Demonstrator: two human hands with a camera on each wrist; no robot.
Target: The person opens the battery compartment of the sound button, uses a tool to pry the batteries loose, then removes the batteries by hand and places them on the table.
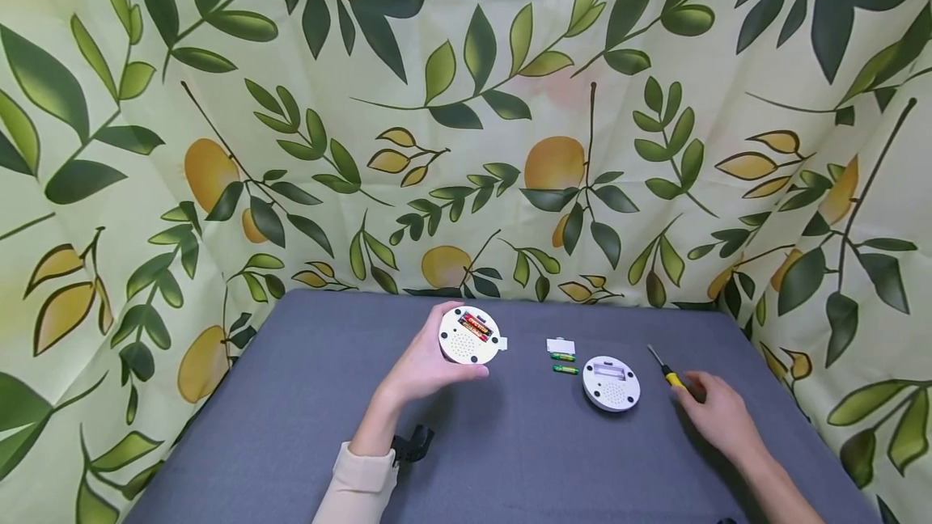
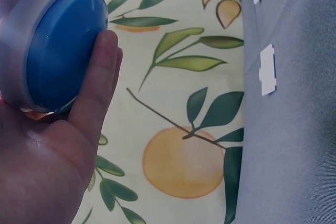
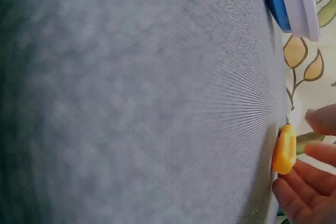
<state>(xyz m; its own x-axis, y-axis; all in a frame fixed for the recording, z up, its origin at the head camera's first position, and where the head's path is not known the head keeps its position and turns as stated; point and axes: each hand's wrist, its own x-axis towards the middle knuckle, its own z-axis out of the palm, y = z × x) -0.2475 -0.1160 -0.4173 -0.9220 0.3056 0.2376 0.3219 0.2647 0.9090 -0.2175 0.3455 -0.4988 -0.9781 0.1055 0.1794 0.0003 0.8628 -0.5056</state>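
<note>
My left hand [image 1: 425, 358] holds up a round white push-light [image 1: 460, 348], its underside facing the head camera. Two red batteries [image 1: 476, 327] sit in its uncovered compartment. In the left wrist view its blue domed side [image 2: 68, 51] faces the palm. On the right, a screwdriver [image 1: 671, 374] with a yellow and black handle lies on the table. My right hand [image 1: 717, 415] is at its handle [image 3: 285, 150], lower fingers right at the handle's end, thumb and upper finger apart from it. A second push-light [image 1: 611, 384] lies underside up, its battery compartment empty, between the hands.
Two green batteries [image 1: 565, 369] lie left of the second push-light, by a small white cover [image 1: 561, 345]. Another white cover [image 2: 268, 70] lies on the grey table [image 1: 524, 459]. A leaf-patterned cloth [image 1: 480, 144] hangs behind the table.
</note>
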